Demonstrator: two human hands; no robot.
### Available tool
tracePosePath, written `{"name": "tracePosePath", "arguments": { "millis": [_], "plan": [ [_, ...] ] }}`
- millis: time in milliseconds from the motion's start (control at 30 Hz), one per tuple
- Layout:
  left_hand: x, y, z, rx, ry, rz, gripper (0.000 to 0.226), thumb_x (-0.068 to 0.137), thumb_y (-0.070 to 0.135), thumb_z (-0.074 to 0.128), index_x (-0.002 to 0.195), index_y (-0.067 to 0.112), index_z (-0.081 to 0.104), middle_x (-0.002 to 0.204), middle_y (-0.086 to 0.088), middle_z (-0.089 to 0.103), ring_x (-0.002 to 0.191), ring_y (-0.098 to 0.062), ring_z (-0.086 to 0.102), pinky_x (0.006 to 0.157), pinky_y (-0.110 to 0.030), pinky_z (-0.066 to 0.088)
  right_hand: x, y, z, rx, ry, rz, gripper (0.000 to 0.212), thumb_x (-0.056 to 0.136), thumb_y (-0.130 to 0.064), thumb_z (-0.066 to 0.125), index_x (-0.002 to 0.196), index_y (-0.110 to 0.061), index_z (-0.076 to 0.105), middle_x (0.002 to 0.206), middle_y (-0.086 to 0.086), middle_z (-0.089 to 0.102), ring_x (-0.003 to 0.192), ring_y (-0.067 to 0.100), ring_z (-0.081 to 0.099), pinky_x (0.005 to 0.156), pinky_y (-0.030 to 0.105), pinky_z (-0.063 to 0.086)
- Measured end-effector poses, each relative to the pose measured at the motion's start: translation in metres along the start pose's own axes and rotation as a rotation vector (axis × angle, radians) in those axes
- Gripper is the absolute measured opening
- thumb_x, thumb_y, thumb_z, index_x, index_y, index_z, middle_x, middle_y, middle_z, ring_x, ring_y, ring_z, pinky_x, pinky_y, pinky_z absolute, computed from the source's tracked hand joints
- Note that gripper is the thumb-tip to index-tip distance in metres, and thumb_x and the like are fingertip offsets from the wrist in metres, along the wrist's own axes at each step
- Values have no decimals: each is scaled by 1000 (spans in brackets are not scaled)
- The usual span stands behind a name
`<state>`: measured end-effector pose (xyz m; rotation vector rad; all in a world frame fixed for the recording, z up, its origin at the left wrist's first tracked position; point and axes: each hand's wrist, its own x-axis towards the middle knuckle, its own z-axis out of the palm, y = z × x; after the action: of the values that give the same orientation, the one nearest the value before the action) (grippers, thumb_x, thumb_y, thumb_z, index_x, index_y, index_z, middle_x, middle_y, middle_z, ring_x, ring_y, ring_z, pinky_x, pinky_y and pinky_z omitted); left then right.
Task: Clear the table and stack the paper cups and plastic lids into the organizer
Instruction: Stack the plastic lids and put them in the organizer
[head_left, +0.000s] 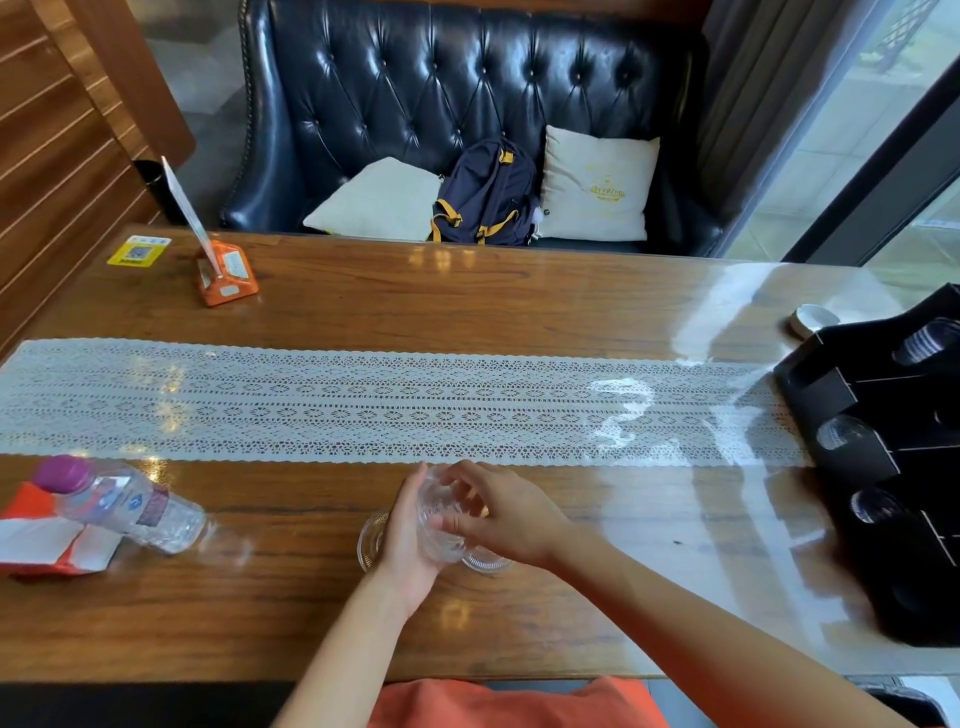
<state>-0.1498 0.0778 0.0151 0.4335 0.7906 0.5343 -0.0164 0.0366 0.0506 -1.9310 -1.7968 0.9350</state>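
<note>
A stack of clear plastic lids (439, 525) is held just above the wooden table (519, 312), near its front edge. My left hand (408, 540) cups the stack from the left. My right hand (498, 512) pinches it from the right with its fingertips. Two more clear lids lie flat on the table under the hands, one at the left (370, 538) and one at the right (488, 562). The black organizer (883, 452) stands at the table's right end, with clear lids showing in several of its round slots.
A plastic water bottle (124, 504) with a purple cap lies on its side at the left, over a red and white packet (47, 545). An orange sign holder (226, 273) stands at the back left. A lace runner (363, 405) crosses the table. A small white dish (813, 318) sits behind the organizer.
</note>
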Motion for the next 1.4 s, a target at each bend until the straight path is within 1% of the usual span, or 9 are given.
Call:
{"name": "tracePosePath", "arguments": {
  "millis": [267, 400, 667, 800, 1000, 1067, 1233, 1333, 1400],
  "plan": [
    [-3, 0, -1, -71, 91, -64, 55, 77, 57, 57, 114, 15, 62, 104, -12, 66, 92, -25, 65, 70, -37, 50, -1, 3, -5, -12, -78, -113, 67, 74, -29, 77, 133, -27, 46, 120, 0, 54, 99, 18, 61, 86, 42, 53],
    [-4, 0, 1, 22, 9, 1, 36, 71, 57, 59, 80, 26, 75, 79, 2, 72, 71, -12, 69, 55, -28, 52, -1, 3, -3, 59, -9, -64, 65, 71, -42, 80, 126, -25, 50, 114, 0, 60, 92, 17, 64, 83, 42, 54],
    [-5, 0, 0, 60, 10, 18, 33, 69, 54, 62, 77, 25, 75, 75, 2, 70, 70, -13, 69, 54, -31, 50, -6, 4, 2, 48, -9, -90, 70, 73, -38, 78, 134, -24, 46, 120, 0, 58, 102, 17, 60, 88, 41, 52],
    [-6, 4, 1, -17, 51, -55, 57, 76, 55, 59, 114, 13, 64, 102, -12, 62, 89, -24, 64, 60, -33, 52, -8, 4, 0, -48, -38, -151, 73, 76, -32, 76, 139, -28, 40, 129, -1, 50, 109, 20, 58, 87, 35, 50],
    [-9, 3, 7, 51, -8, -26, 58, 76, 58, 56, 111, 12, 65, 99, -9, 65, 89, -21, 63, 62, -32, 47, -14, 7, 1, -160, -6, -128, 75, 79, -46, 71, 141, -35, 31, 131, -5, 52, 110, 18, 61, 83, 41, 55],
    [-11, 2, 9, 80, -18, -19, 57, 77, 57, 55, 112, 13, 65, 103, -7, 67, 92, -20, 64, 58, -31, 52, -16, 6, 5, -104, -4, -104, 70, 81, -44, 69, 139, -35, 32, 126, -5, 55, 105, 17, 62, 81, 40, 55],
    [-15, -8, 18, 144, -75, 38, 57, 81, 51, 52, 124, 14, 54, 123, -12, 63, 104, -22, 62, 68, -36, 55, -9, 2, 0, 151, 130, 16, 23, 90, -30, 62, 110, -20, 61, 97, -1, 70, 86, 17, 65, 77, 45, 54],
    [-12, 0, 13, 9, 25, 27, 46, 76, 59, 54, 94, 20, 71, 98, -5, 70, 89, -21, 66, 64, -35, 53, -10, -2, -4, 104, -3, -86, 47, 84, -15, 63, 130, -24, 53, 112, 5, 64, 95, 19, 65, 85, 43, 54],
    [-11, 4, 7, -77, 71, -12, 48, 73, 62, 55, 95, 21, 69, 101, -9, 67, 90, -25, 64, 70, -37, 51, -11, -2, -4, 17, -87, -140, 62, 82, -10, 64, 138, -28, 46, 126, 5, 55, 103, 20, 62, 90, 42, 52]
  ]
}}
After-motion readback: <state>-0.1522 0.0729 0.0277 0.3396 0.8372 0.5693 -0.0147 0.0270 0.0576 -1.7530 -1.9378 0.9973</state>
